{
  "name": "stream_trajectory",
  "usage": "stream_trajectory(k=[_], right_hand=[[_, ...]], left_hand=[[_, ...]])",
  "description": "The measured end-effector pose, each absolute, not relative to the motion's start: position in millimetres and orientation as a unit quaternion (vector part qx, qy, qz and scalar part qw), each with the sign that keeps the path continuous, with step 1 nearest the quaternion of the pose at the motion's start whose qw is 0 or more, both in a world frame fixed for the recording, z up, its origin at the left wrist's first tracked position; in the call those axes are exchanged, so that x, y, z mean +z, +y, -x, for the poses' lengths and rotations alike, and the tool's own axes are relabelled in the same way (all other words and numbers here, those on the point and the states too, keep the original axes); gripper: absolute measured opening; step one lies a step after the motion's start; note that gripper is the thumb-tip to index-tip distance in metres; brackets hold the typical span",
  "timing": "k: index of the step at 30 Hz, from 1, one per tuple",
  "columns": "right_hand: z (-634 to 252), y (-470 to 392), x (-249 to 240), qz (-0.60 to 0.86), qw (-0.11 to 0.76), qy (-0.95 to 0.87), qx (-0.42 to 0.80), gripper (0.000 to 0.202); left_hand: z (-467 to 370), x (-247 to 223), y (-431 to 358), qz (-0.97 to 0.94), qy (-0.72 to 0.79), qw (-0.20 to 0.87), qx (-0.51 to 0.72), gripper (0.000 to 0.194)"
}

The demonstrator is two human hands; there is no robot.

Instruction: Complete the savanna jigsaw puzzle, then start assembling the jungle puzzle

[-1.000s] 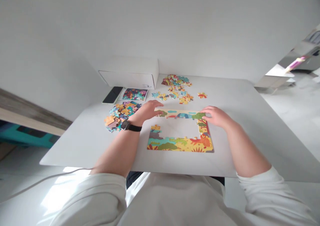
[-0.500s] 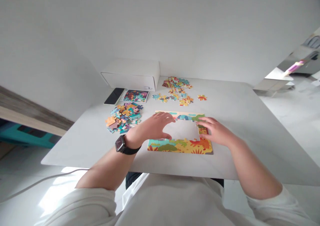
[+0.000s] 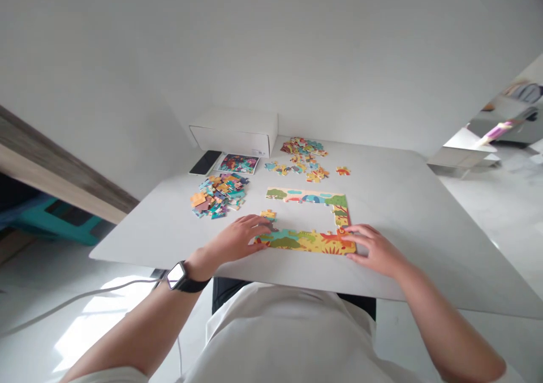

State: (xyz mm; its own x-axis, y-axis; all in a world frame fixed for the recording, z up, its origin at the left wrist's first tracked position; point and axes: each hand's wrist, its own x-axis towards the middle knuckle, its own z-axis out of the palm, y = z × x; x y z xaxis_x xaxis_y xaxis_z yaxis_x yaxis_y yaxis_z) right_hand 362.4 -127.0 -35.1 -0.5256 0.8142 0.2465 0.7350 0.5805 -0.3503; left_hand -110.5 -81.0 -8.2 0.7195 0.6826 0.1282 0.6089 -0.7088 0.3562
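Observation:
A colourful puzzle frame [image 3: 305, 240] lies on the white table, made of joined edge pieces around a bare middle. On its left side there is a gap between the top-left corner and a yellow piece [image 3: 268, 214]. My left hand [image 3: 240, 237], with a watch on the wrist, rests with fingers spread on the frame's lower left corner. At the lower right corner my right hand [image 3: 372, 249] touches the edge, its fingers apart. Neither hand holds a loose piece.
A pile of puzzle pieces [image 3: 218, 195] lies at the left. Behind are a phone [image 3: 206, 162], a picture card [image 3: 237, 163] and a white box [image 3: 233, 134]. More pieces [image 3: 303, 147] lie at the back, with a single piece [image 3: 343, 171] to their right.
My left hand has moved down and left, from above the frame to its lower left corner. My right hand has slid down to the lower right corner. The view has shifted slightly.

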Motion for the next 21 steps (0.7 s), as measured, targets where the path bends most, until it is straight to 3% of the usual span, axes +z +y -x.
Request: stream_trajectory(k=[15,21], right_hand=[[-354,-94,-33,0.465,0.167,-0.867,0.064,0.035],[-358,-62,6,0.471,0.125,-0.871,0.067,0.032]], left_hand=[[98,-7,-45,-0.908,0.371,0.144,0.129,0.032],[86,25,3,-0.843,0.492,0.137,0.170,0.039]])
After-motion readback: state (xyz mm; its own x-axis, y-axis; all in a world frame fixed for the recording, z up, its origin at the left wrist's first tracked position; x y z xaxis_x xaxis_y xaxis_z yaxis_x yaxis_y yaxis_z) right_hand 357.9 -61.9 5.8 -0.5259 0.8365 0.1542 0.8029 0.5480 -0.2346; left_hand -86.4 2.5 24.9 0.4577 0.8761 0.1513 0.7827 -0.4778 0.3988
